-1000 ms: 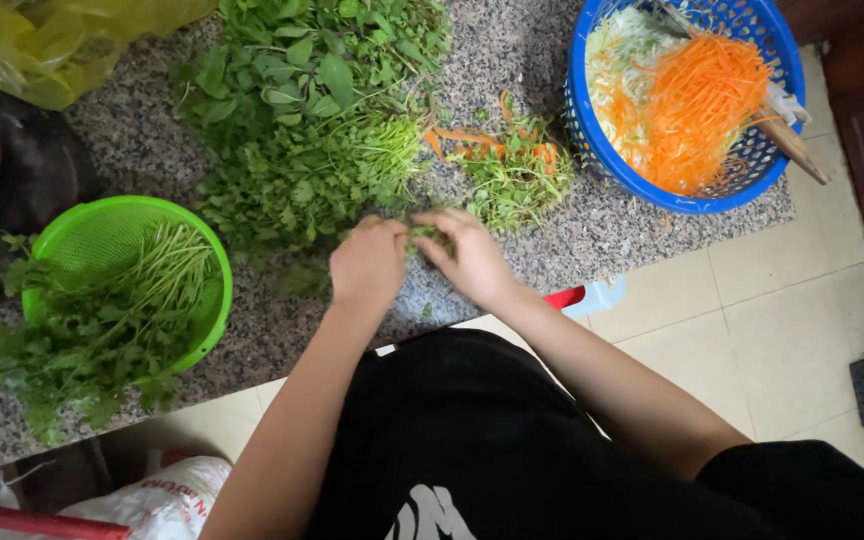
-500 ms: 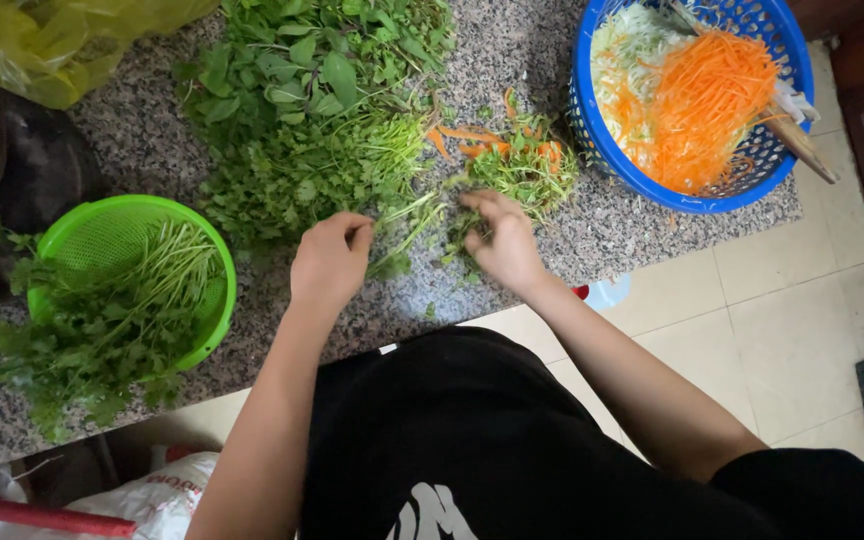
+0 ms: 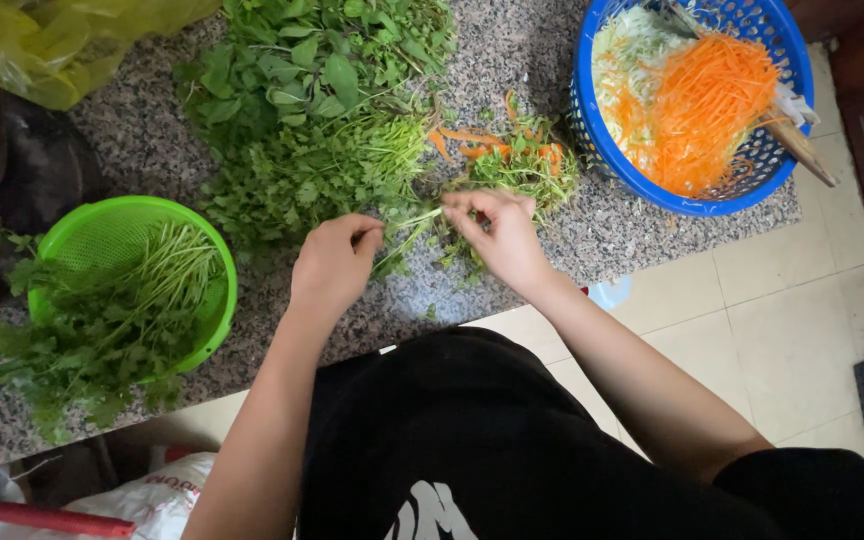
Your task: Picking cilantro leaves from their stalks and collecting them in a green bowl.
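Herb sprig (image 3: pixel 414 222) (between both hands)

— Where does the view look from?
— From the head, straight down, close over the hands and the counter (image 3: pixel 552 250)
— Any second view?
— No, only this one, so nothing shared

A crumpled yellow plastic bag (image 3: pixel 72 45) is lying at the counter's far left corner; a white printed sack (image 3: pixel 137 495) is sitting on the floor below.
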